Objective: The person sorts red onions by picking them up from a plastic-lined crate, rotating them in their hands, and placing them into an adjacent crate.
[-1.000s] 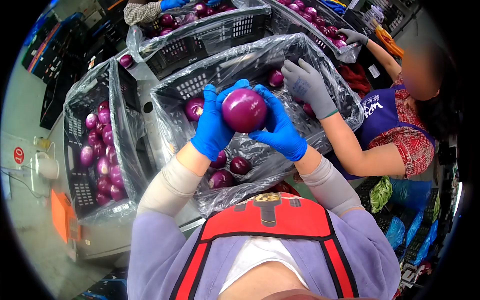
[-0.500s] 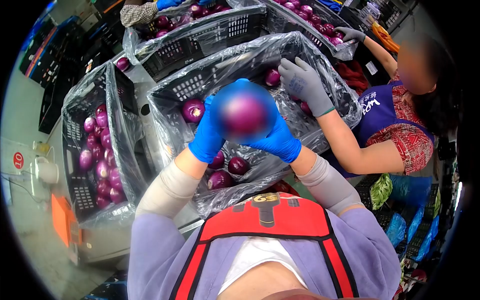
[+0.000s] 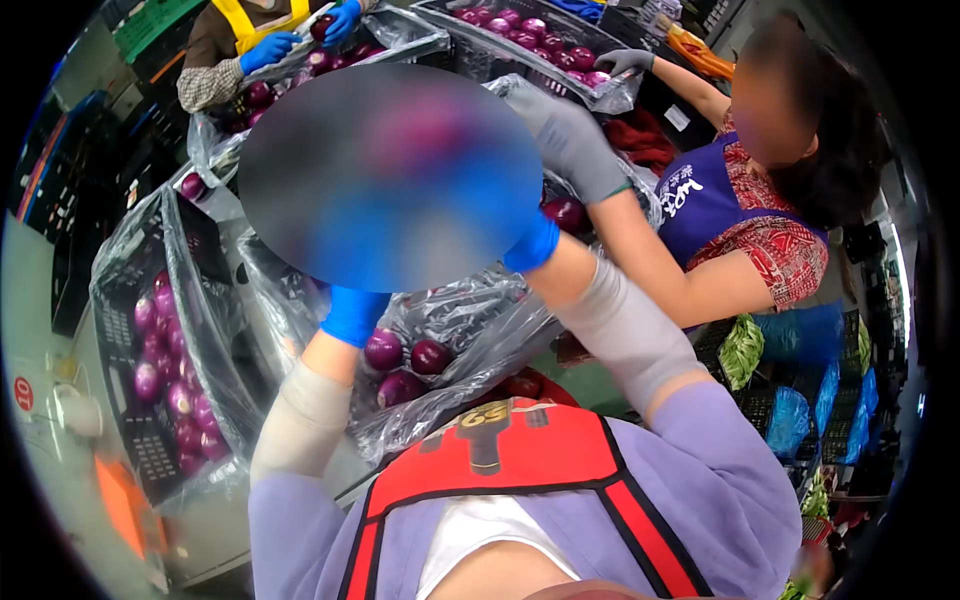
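Observation:
A soft blur covers the middle of the view and hides the fingers of both my hands. My left hand (image 3: 352,262), in a blue glove, is over the near left part of the middle crate; its grip cannot be made out. My right hand (image 3: 482,205), gloved in blue too, reaches further in. At its far end is a smeared purple round shape, a red onion (image 3: 428,130), which it appears to hold. Below my hands, several red onions (image 3: 431,357) lie on the clear plastic liner (image 3: 455,318) in the crate.
On the left stands a lined black crate (image 3: 150,440) of red onions. Across from me, a person's blue-gloved hands (image 3: 268,52) work over another crate. A co-worker's grey-gloved hand (image 3: 580,150) reaches in close beside my right hand. One onion (image 3: 193,186) lies between crates.
My hands were together around a red onion; now they are apart, the right one further forward. The view has shifted, and the co-worker's near hand has moved.

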Demonstrator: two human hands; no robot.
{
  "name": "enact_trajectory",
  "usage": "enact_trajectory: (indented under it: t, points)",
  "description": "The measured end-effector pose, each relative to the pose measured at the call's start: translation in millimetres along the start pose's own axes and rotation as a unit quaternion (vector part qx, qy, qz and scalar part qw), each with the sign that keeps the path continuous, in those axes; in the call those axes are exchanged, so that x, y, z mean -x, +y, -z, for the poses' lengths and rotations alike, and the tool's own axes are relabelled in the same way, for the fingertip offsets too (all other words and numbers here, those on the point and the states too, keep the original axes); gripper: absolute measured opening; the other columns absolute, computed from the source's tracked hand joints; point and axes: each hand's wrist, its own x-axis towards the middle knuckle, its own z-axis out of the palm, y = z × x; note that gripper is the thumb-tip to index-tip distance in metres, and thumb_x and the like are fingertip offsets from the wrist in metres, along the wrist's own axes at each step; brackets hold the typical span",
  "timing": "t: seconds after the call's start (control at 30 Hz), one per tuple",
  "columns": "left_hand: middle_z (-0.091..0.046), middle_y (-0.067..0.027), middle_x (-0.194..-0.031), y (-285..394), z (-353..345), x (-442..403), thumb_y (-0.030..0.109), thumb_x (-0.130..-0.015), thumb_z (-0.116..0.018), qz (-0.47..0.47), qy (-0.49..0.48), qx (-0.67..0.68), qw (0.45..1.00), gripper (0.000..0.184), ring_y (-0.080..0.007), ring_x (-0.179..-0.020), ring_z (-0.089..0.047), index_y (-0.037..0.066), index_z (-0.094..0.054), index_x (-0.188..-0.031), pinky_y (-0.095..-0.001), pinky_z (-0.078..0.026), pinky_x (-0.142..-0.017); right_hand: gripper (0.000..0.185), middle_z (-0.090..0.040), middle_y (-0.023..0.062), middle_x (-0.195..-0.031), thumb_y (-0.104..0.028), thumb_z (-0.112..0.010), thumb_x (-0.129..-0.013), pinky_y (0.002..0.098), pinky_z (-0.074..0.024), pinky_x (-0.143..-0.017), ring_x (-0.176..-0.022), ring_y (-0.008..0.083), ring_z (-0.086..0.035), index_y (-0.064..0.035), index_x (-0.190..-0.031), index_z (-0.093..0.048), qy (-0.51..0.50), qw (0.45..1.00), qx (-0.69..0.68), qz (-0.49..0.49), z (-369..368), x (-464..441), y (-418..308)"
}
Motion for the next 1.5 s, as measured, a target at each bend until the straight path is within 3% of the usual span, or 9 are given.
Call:
enact_trajectory:
  t: [0.23, 0.27, 0.63, 0.9, 0.97, 1.3, 1.37, 1.43, 1.5]
  points:
    - [-0.057, -0.0179, -0.119, -42.0, 6.8, 30.9, 0.016, -0.076, -0.069, 0.02, -0.3, -0.219, 0.928, 0.035, -0.0367, -0.108, -0.054, 0.007, -0.064, -0.109, -0.0398, -0.044, -0.092, 0.054, -0.056, 0.0076, -0.107, -0.01, -0.075, -0.074, 0.0275, -0.0501, -0.076, -0.088, 0.0164, -0.059, -0.0065, -0.121, -0.048, 0.107, 0.993, 0.006, 0.043, 38.7, -158.4, -30.4]
    - [-0.059, -0.0159, -0.116, -56.0, 7.0, 37.8, 0.033, -0.075, -0.069, 0.047, -0.315, -0.227, 0.92, 0.043, -0.0343, -0.104, -0.056, 0.013, -0.064, -0.112, -0.0405, -0.045, -0.091, 0.054, -0.057, 0.0073, -0.107, -0.008, -0.075, -0.074, 0.0277, -0.0503, -0.077, -0.089, 0.0167, -0.059, -0.006, -0.12, -0.048, 0.115, 0.991, 0.021, 0.063, 67.2, -180.4, -12.5]
    - [-0.063, -0.0145, -0.104, -67.0, 18.7, 35.8, 0.033, -0.075, -0.068, 0.195, -0.331, -0.231, 0.894, 0.046, -0.0332, -0.097, -0.058, 0.007, -0.062, -0.112, -0.0406, -0.046, -0.088, 0.078, -0.057, 0.0107, -0.116, -0.022, -0.088, -0.056, 0.0388, -0.0512, -0.071, -0.1, 0.0262, -0.058, -0.0075, -0.123, -0.051, 0.401, 0.887, 0.156, -0.167, 292.4, -242.6, 61.8]
    - [-0.059, -0.0138, -0.107, -92.5, 25.8, 63.7, 0.035, -0.075, -0.068, 0.2, -0.267, -0.315, 0.889, 0.05, -0.0326, -0.102, -0.055, 0.009, -0.059, -0.117, -0.0415, -0.045, -0.088, 0.084, -0.058, 0.0128, -0.12, -0.031, -0.088, -0.056, 0.0376, -0.0464, -0.089, -0.106, 0.0243, -0.057, 0.0035, -0.123, -0.052, 0.191, 0.862, 0.408, -0.231, 425.4, -298.4, 134.3]
    - [-0.059, -0.0142, -0.103, -77.2, 24.5, 47.4, 0.036, -0.076, -0.067, 0.275, -0.308, -0.349, 0.841, 0.049, -0.0328, -0.098, -0.056, 0.009, -0.059, -0.116, -0.0425, -0.046, -0.084, 0.08, -0.06, 0.0128, -0.117, -0.035, -0.085, -0.058, 0.0361, -0.0452, -0.09, -0.105, 0.0236, -0.058, 0.0042, -0.121, -0.055, 0.159, 0.789, 0.535, -0.257, 438.5, -306.4, 144.6]
    - [-0.061, -0.0148, -0.104, -67.8, 33.1, 27.7, 0.038, -0.081, -0.061, 0.336, -0.201, -0.438, 0.809, 0.046, -0.0324, -0.093, -0.06, 0.011, -0.057, -0.118, -0.0439, -0.049, -0.08, 0.089, -0.052, 0.0219, -0.128, -0.041, -0.079, -0.062, 0.0376, -0.0449, -0.093, -0.114, 0.026, -0.054, 0.0035, -0.132, -0.045, 0.127, 0.761, 0.521, -0.366, 627.3, -368.1, 278.3]
    - [-0.06, -0.0155, -0.11, -74.3, 34.9, 29.3, 0.038, -0.082, -0.061, 0.27, -0.047, -0.483, 0.832, 0.049, -0.0327, -0.095, -0.061, 0.01, -0.055, -0.122, -0.0433, -0.049, -0.081, 0.083, -0.054, 0.0204, -0.127, -0.045, -0.075, -0.066, 0.0371, -0.0433, -0.095, -0.116, 0.0281, -0.054, -0.003, -0.132, -0.047, 0.086, 0.787, 0.572, -0.216, 639.5, -375.2, 274.6]
    - [-0.058, -0.0174, -0.118, -69.6, 36.3, 21.0, 0.035, -0.082, -0.061, 0.29, -0.049, -0.486, 0.823, 0.052, -0.0342, -0.099, -0.059, 0.008, -0.052, -0.126, -0.0421, -0.048, -0.085, 0.065, -0.059, 0.0165, -0.12, -0.049, -0.07, -0.069, 0.0391, -0.0432, -0.094, -0.113, 0.0323, -0.056, -0.0168, -0.123, -0.058, 0.091, 0.637, 0.763, -0.062, 458.8, -327.9, 167.5]
    - [-0.054, -0.02, -0.125, -75.4, 40.1, 20.2, 0.032, -0.082, -0.063, 0.209, 0.02, -0.518, 0.829, 0.056, -0.0358, -0.105, -0.057, 0.006, -0.049, -0.129, -0.042, -0.046, -0.089, 0.048, -0.064, 0.0159, -0.106, -0.039, -0.069, -0.077, 0.0356, -0.0466, -0.086, -0.099, 0.0302, -0.062, -0.008, -0.113, -0.062, 0.013, 0.749, 0.631, 0.203, 370.0, -313.9, 141.1]
